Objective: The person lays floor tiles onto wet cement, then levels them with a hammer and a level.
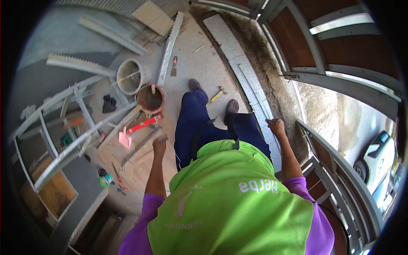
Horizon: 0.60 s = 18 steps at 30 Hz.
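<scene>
My left hand (159,145) is closed in a loose fist, with nothing visible in it, beside my left thigh. To its upper left, a red spirit level (145,123) and a pink-bladed trowel (125,138) lie near a bucket of dark material (150,98). My right hand (276,127) is closed on the near end of a long thin bar (253,90), which slants over the pale grey slabs (240,70). A hammer (217,96) with a yellow handle rests on the floor between my shoes.
A larger bucket (130,77) and a metal ladder (78,140) stand left. A scraper (174,67) and a notched straightedge (170,49) lie ahead. Tools, including a green-and-black one (103,178), lie lower left. Metal gates (340,80) line the right, with a car (375,163) outside.
</scene>
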{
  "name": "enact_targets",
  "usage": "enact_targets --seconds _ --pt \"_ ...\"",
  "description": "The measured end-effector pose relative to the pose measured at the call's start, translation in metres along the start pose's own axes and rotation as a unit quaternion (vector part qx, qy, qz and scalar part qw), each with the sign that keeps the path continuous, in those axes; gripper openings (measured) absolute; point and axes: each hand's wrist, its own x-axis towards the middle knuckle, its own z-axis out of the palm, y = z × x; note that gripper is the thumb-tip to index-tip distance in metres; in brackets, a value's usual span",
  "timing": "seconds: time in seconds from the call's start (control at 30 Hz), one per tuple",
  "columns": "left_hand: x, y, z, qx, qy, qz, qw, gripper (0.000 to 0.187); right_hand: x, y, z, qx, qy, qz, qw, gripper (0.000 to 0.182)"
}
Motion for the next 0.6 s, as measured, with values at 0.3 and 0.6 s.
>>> enact_targets --seconds 0.3,0.6 --pt "0.004 0.18 0.004 -0.531 -0.031 -0.067 0.844 0.067 0.074 -0.205 -0.143 0.195 0.155 -0.131 0.96 0.049" --pt "-0.071 0.289 0.031 -0.831 -0.239 0.009 0.502 0.098 0.079 -0.33 -0.126 -0.003 0.001 -0.446 0.895 0.041"
